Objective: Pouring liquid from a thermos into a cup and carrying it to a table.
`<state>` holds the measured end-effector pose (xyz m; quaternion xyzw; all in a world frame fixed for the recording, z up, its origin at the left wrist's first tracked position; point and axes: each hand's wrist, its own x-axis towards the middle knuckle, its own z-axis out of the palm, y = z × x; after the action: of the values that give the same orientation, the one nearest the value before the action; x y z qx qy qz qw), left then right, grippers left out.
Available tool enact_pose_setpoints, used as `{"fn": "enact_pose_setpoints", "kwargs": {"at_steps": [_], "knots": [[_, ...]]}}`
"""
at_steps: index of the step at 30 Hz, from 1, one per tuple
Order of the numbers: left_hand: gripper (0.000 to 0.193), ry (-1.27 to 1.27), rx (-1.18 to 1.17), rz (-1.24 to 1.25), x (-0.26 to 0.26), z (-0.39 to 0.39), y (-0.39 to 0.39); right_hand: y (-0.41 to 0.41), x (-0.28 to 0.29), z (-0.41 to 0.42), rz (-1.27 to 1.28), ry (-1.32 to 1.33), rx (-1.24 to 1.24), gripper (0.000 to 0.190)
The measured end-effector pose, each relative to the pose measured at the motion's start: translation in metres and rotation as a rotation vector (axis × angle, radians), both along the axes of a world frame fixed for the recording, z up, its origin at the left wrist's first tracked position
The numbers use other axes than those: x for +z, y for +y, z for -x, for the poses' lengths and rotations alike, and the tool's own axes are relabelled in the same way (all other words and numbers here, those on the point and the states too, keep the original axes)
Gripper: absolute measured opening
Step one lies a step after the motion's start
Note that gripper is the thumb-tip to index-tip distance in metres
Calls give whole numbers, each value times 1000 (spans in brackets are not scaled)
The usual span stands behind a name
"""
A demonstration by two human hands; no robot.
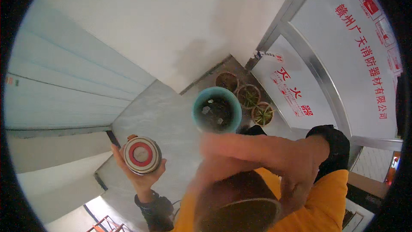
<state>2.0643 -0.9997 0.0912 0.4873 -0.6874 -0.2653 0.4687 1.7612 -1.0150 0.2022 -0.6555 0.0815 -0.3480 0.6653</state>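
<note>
On the left, my left hand (145, 182) is wrapped around a round container (140, 154), probably a vacuum flask. I look down on its cream top, which carries a red ring; its body is mostly hidden below. Close to the camera, my right hand (273, 154) grips a brown cup (238, 187). The cup's pale rim and dark mouth face up towards me, and what is inside cannot be made out. Motion blurs the fingers at the cup's far side. A yellow-orange garment (325, 196) with black cuffs covers my arms.
Beyond my right hand stands a turquoise pot (196, 114) of dark soil. Several smaller pots, including a potted plant (263, 114), sit behind it on the grey floor (161, 116). A fire-extinguisher cabinet (322, 61) with red writing is at right, a pale panelled surface (64, 93) at left.
</note>
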Motion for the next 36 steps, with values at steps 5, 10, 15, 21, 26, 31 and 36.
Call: {"fn": "enact_pose_setpoints", "kwargs": {"at_steps": [5, 10, 15, 21, 26, 31, 36], "knots": [[115, 11, 28, -24, -2, 6, 4, 7, 10, 10, 62, 221, -48, 104], [115, -95, -87, 58, 1, 13, -5, 16, 9, 15, -3, 202, -68, 102], [118, -55, -85, 36, -2, 17, -8, 16, 6, 19, -11, 136, -90, 99], [118, -69, -64, 33, -2, 19, -9, 12, 9, 21, 31, 175, -125, 98], [118, -68, -11, 37, -2, 20, -9, 9, 7, 25, 103, 209, -138, 95], [119, -62, 73, 42, 0, 20, -10, 5, 1, 26, 145, 180, -147, 93], [119, -121, 27, 54, 0, 21, -9, 5, -2, 29, 215, 169, -170, 91]]}}
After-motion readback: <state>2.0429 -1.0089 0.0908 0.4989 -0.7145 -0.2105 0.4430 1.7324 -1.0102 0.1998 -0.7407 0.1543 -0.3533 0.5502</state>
